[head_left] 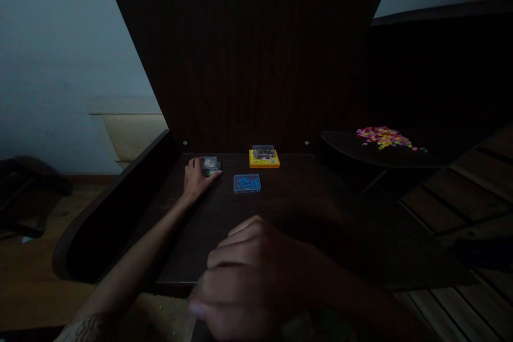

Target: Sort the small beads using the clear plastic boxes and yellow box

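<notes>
My left hand reaches out over the dark wooden table and is closed around a small clear box at the far left. To its right lies a small clear box of blue pieces. Behind that sits another clear box on top of a yellow box. My right hand is close to the camera at the table's near edge, fingers curled downward. What it holds, if anything, is hidden in the dim light.
A heap of small multicoloured pieces lies on a dark rounded shelf at the right. A tall dark wooden panel stands behind the table. A raised wooden rail runs along the left side. Wooden slats extend at the right.
</notes>
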The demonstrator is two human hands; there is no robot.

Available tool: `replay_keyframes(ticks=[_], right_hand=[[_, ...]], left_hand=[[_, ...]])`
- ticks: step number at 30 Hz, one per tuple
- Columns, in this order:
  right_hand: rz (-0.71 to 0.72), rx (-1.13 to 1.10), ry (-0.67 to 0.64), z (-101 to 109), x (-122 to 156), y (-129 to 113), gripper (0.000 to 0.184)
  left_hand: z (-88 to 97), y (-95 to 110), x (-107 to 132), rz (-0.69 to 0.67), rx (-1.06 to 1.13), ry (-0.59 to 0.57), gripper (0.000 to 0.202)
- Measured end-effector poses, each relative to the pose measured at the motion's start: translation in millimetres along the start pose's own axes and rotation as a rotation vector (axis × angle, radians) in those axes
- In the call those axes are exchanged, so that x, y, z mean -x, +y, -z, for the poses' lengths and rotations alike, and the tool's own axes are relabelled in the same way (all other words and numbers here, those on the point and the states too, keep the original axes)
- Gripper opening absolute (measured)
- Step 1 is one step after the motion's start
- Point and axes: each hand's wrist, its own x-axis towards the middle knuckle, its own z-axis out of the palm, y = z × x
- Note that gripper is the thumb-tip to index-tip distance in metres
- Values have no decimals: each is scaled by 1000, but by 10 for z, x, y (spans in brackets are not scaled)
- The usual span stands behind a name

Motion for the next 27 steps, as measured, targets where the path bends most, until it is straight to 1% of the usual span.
replay_keyframes(ticks=[1,3,6,8,11,15,17,20,24,27], right_hand=[[5,-19,26,-9,-57,28,29],[-48,-62,31,-44,-94,87,26],[-179,-119,-59,-105,-62,210,16],[-259,-130,-115,-139,-41,316,13],[-357,-169,-137,-191,-32,491,12],[-424,-282,-142,-257,-21,691,8],[-463,-310,-129,-280,-11,759,7],[-508,-346,-108,-300,1,833,5],[-526,-382,-62,-307,22,923,7],[-545,-383,-26,-306,78,999,12]], left_hand=[[45,7,66,-22,-4,-7,69],[125,22,192,-83,4,-29,69],[215,38,349,-167,25,-58,68],[257,42,420,-189,47,-90,64],[302,37,468,-226,106,-133,51],[330,17,459,-304,213,-164,37],[329,3,444,-297,260,-189,38],[320,-28,412,-229,323,-199,46],[345,-65,397,-177,395,-138,48],[419,-21,493,-209,467,-95,48]])
